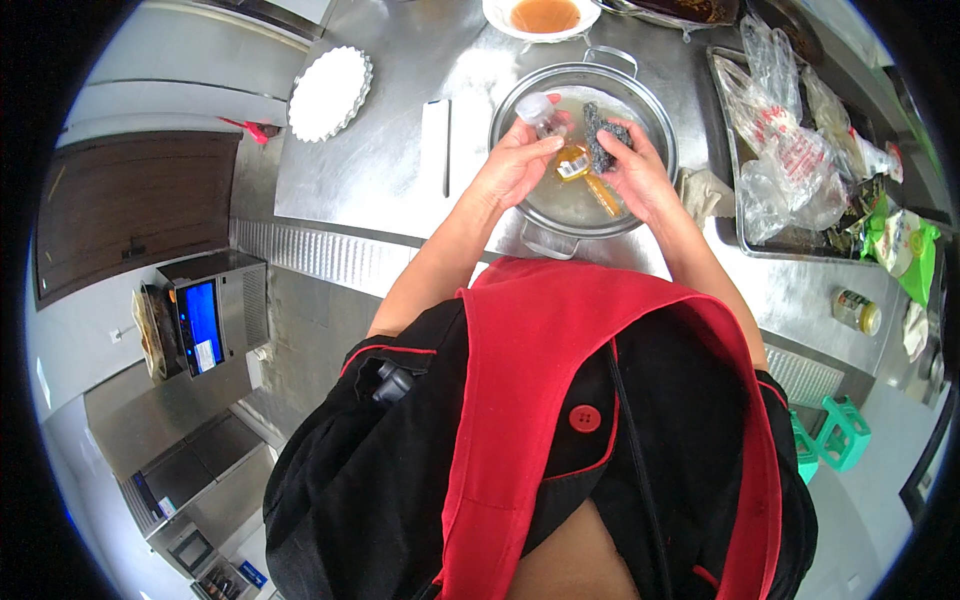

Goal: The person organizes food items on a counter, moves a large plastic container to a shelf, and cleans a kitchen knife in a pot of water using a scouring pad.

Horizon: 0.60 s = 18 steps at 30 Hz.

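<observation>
My left hand (523, 159) grips a small clear bottle (553, 126) with a whitish cap, held over a two-handled stainless steel pot (670, 142). In my right hand (636, 166) is a dark grey scouring pad (598, 139), bunched between thumb and fingers close to the bottle. Cloudy water (559, 199) partly fills the pot. Between my hands shows an amber piece with a barcode label (574, 163); I cannot tell whether it is part of the bottle. Below it, an orange-yellow strip (602, 196) slants through the pot.
Left of the pot lie a white-and-black flat object (436, 148) and a white scalloped dish (330, 94). A bowl of orange-brown liquid (545, 16) stands behind. To the right are a crumpled cloth (703, 193), a tray (806, 253) with plastic bags (787, 161), and a lidded jar (856, 311).
</observation>
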Motion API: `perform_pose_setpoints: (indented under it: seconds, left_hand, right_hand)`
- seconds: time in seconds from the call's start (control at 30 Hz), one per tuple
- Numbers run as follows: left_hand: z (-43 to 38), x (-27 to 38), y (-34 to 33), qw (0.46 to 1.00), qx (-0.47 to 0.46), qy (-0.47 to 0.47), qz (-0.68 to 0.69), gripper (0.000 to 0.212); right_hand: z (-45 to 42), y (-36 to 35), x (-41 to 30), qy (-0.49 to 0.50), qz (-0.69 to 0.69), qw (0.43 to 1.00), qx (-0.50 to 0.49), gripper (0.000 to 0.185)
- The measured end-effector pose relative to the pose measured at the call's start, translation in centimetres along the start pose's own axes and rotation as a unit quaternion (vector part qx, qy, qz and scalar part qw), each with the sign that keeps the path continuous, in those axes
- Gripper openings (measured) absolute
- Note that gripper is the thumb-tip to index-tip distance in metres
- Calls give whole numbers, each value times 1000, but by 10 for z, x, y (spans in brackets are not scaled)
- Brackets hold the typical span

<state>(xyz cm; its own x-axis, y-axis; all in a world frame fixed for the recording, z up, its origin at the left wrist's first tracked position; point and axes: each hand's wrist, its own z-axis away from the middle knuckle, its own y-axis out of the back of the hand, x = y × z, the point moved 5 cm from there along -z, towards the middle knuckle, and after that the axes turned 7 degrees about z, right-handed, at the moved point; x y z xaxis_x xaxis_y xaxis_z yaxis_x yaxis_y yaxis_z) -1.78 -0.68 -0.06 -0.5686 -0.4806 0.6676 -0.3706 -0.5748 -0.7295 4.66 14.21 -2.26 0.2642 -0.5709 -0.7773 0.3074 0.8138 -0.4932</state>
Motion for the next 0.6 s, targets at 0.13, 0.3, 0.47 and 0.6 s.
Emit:
perform_pose_setpoints:
  seconds: [0.13, 0.3, 0.47, 0.6]
  left_hand:
    - [-3, -1, 10, 998, 54, -25, 14, 33]
    - [-4, -1, 5, 994, 23, 1, 109, 31]
    - [-7, 1, 8, 981, 19, -36, 190, 32]
    - [-9, 5, -1, 979, 13, -39, 198, 29]
  right_hand:
    - [7, -15, -13, 68, 51, 996, -16, 34]
    - [6, -11, -21, 167, 198, 966, 1, 32]
    - [-2, 6, -11, 212, 336, 916, 53, 32]
    - [7, 4, -12, 212, 212, 953, 55, 33]
